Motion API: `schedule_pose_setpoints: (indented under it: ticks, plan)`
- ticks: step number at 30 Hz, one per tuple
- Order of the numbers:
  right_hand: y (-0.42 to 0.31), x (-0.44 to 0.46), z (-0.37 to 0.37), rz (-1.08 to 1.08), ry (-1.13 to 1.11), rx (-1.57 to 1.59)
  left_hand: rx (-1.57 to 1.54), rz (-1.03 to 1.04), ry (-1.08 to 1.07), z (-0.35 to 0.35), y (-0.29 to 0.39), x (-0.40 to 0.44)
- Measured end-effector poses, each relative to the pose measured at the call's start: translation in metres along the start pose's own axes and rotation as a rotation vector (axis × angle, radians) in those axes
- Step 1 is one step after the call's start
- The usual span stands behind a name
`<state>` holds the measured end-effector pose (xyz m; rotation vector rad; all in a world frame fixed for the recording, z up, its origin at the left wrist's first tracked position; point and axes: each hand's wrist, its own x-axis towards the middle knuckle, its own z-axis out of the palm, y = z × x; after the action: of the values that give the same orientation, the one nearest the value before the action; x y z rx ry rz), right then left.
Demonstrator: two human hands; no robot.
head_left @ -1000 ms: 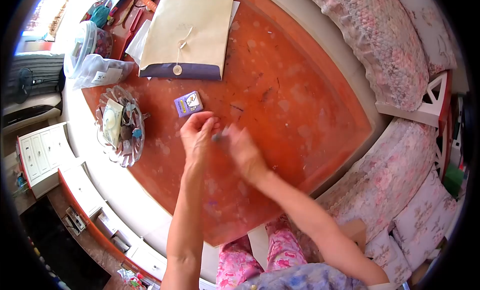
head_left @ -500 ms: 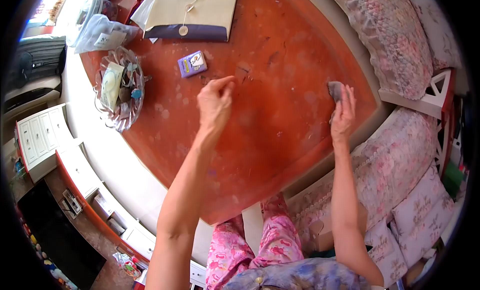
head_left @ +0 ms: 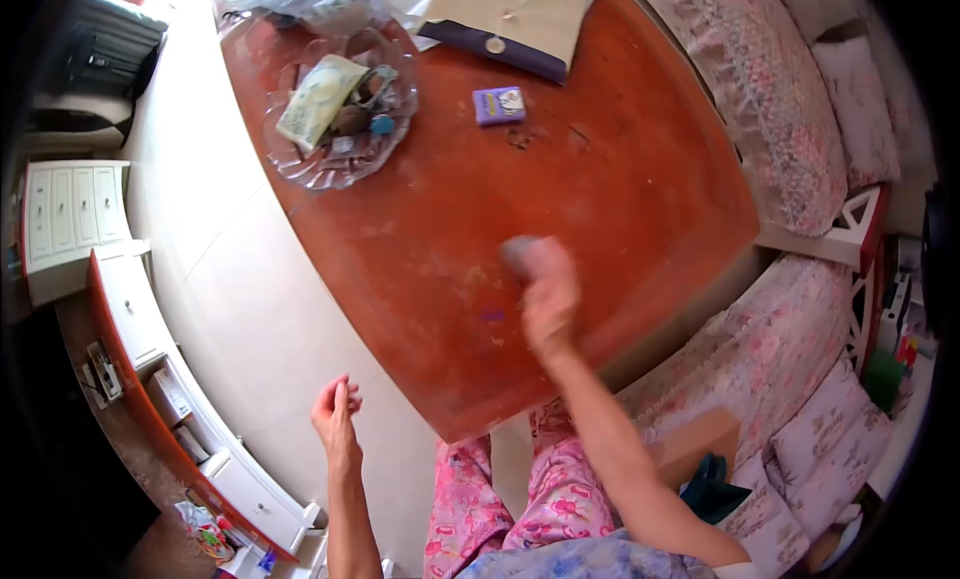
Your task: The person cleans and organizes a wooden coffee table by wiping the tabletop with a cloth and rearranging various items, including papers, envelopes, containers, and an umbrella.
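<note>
My right hand (head_left: 552, 304) is over the middle of the red-brown tabletop (head_left: 640, 179), blurred by motion. Under its fingers is a grey cloth (head_left: 519, 256), pressed against the surface. My left hand (head_left: 337, 411) hangs beyond the table's left edge, above the pale floor. Its fingers are curled together, and whatever may be between them is hidden. Farther up the table lies a small purple packet (head_left: 499, 106), with a few dark marks close by.
A scalloped glass bowl (head_left: 400, 119) of small items stands at the table's upper left. Behind are a plastic bag (head_left: 335, 14) and a beige document envelope (head_left: 520, 9). Floral-covered sofa seats (head_left: 770, 319) line the right side; white cabinets (head_left: 135, 309) stand at left.
My right hand has swept the grey cloth leftward from the table's right edge to its middle. My left hand has moved off the table, down and left. The view has shifted.
</note>
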<state>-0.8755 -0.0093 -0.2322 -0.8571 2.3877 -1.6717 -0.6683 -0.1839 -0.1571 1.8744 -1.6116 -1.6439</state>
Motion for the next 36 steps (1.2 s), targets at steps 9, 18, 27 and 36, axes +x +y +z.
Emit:
schedule_pose_setpoints:
  ticks: [9, 18, 27, 36]
  plan:
    - [0.025, 0.043, 0.059, 0.01, -0.013, -0.397, -0.189, -0.221, 0.11, -0.059, -0.081, -0.031]
    - [0.046, 0.17, 0.103, -0.241, 0.055, -0.383, -0.216, -0.204, 0.104, -0.058, -0.09, -0.048]
    - [-0.019, 0.003, 0.087, -0.446, -0.903, 0.024, -0.251, -0.212, 0.133, -0.063, -0.077, -0.054]
    - [-0.017, 0.076, 0.144, -0.399, -0.605, -0.094, -0.233, -0.231, 0.108, -0.081, -0.097, -0.069]
